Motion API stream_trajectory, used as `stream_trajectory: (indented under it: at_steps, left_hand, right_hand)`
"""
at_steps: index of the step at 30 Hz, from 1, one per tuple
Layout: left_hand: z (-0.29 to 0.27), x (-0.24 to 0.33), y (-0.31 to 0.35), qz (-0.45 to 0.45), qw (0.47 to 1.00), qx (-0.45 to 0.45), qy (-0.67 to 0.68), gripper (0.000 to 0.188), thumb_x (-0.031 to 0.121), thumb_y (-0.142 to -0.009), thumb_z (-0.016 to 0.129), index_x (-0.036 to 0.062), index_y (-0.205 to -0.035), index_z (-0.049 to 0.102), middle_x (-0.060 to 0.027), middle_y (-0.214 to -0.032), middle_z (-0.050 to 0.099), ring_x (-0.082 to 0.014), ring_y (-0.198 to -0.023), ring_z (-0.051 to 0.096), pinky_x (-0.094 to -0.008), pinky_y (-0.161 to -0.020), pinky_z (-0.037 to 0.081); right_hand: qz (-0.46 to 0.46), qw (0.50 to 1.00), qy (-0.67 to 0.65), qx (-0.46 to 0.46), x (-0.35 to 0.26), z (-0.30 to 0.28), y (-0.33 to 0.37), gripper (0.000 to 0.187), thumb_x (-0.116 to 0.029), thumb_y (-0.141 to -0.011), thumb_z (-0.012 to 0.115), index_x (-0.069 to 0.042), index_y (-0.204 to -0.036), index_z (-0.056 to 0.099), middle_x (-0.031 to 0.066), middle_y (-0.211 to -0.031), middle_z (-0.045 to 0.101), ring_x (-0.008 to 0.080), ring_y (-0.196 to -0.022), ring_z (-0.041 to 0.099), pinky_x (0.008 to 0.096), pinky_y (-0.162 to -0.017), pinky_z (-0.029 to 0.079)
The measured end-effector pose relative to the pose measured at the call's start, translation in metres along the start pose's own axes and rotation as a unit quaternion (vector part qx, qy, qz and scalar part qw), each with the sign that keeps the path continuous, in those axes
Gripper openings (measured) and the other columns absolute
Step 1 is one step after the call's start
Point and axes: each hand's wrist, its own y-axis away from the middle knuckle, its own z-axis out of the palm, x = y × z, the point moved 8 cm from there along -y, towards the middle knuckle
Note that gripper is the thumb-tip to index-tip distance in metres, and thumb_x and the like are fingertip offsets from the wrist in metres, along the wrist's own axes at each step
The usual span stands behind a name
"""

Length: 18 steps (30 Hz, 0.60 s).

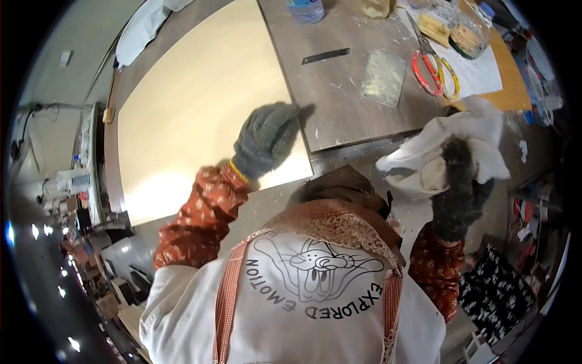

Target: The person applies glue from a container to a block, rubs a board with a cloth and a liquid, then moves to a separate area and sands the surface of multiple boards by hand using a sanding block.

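My left hand (267, 138), in a grey knit glove with a yellow cuff, is at the right edge of a large pale board (200, 85). Its fingers are curled together over that edge, and their tips are partly hidden. The board has one curved side, lies on the brown table and juts past the table's front. Off the table's front right, my right hand (464, 194), in a dark, worn glove, grips a crumpled white cloth (485, 130). Part of the cloth hangs loose to the left of the hand.
On the table (345, 118) lie a dark flat strip (326, 56), a silvery rectangular slab (384, 77) and red-and-yellow-handled scissors (431, 76). A plastic bottle (306, 10), a yellow block (434, 29) and a clear tub (468, 39) stand farther back. White fabric (142, 30) hangs at the far left.
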Motion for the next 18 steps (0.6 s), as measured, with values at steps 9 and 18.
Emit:
stream_trajectory:
  at_steps: [9, 18]
  left_hand:
    - [-0.073, 0.043, 0.120, -0.467, 0.872, 0.148, -0.008, 0.022, -0.008, -0.081, 0.058, -0.0026, -0.102, 0.058, -0.0177, -0.097, 0.063, -0.0290, -0.089, 0.062, -0.0355, -0.079, 0.050]
    - [-0.059, 0.062, 0.072, -0.337, 0.914, -0.151, -0.165, 0.044, 0.016, -0.078, 0.067, 0.0084, -0.119, 0.054, -0.0154, -0.128, 0.050, -0.0297, -0.122, 0.044, -0.0450, -0.101, 0.037]
  right_hand:
    - [-0.020, 0.955, 0.133, -0.265, 0.010, 0.076, -0.045, 0.034, -0.022, -0.090, 0.051, 0.002, -0.114, 0.052, 0.0146, -0.107, 0.059, 0.0244, -0.096, 0.059, 0.0350, -0.087, 0.046]
    - [-0.100, 0.897, 0.193, -0.384, 0.002, 0.134, -0.014, 0.030, -0.023, -0.089, 0.052, -0.001, -0.109, 0.058, 0.0148, -0.094, 0.063, 0.0229, -0.083, 0.062, 0.0357, -0.075, 0.049]
